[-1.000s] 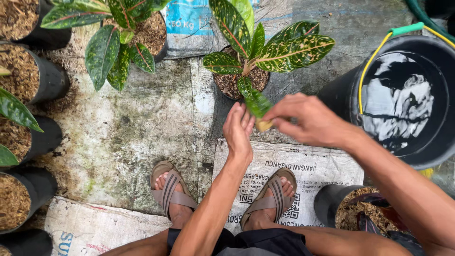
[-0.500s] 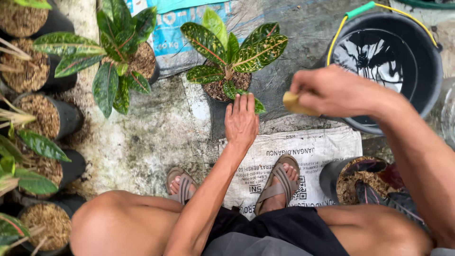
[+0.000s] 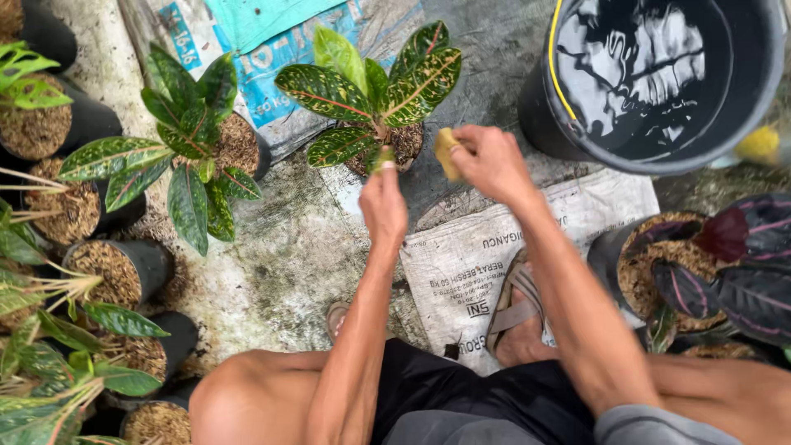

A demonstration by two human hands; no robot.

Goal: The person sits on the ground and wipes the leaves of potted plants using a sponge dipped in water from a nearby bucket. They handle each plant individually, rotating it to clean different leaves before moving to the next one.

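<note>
A small yellow sponge (image 3: 446, 153) is gripped in the right hand (image 3: 493, 163), fingers curled around it, just at 3 o'clock of a potted croton (image 3: 375, 91) with green, yellow-speckled leaves. A lower leaf (image 3: 378, 157) of that plant is touched by the fingertips of the left hand (image 3: 383, 206), which is stretched flat; whether the leaf is pinched cannot be told. The two hands are near one another, not touching. A black bucket (image 3: 544, 107) of dark water is seen at 2 o'clock of the right hand. A second croton (image 3: 189, 140) stands at 9 o'clock of the first. A printed white sack (image 3: 461, 264) is spread under the sandalled foot (image 3: 515, 317).
</note>
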